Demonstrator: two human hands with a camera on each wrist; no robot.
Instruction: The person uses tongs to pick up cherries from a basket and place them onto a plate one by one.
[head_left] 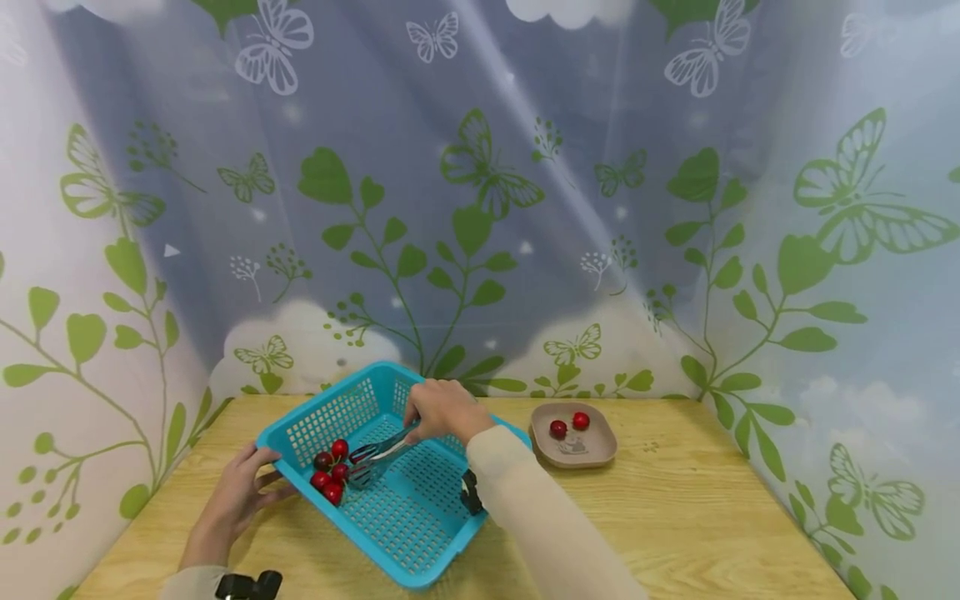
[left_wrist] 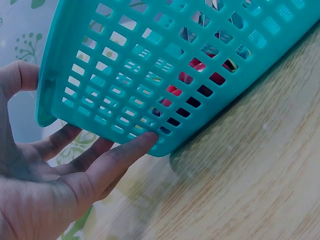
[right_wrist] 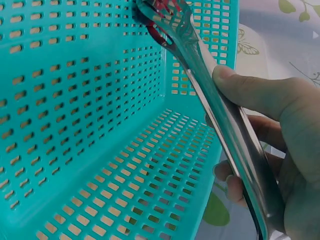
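Observation:
A blue slotted plastic basket [head_left: 420, 500] stands on the table, with several red cherries [head_left: 320, 481] gathered in its left corner. My left hand [head_left: 232, 500] grips that corner; in the left wrist view its thumb [left_wrist: 125, 155] lies against the slotted wall while other fingers reach behind and under. My right hand [head_left: 450, 408], reaching over the basket, holds metal tongs [right_wrist: 225, 120] with the thumb on one arm and fingers curled round the other side. The tongs' slotted heads [head_left: 363, 471] are low inside, right beside the cherries.
To the right of the basket sits a small beige-pink square plate [head_left: 573, 458] bearing two cherries [head_left: 558, 429]. The wooden table [head_left: 697, 500] meets a patterned curtain [head_left: 570, 275] at the back and both sides.

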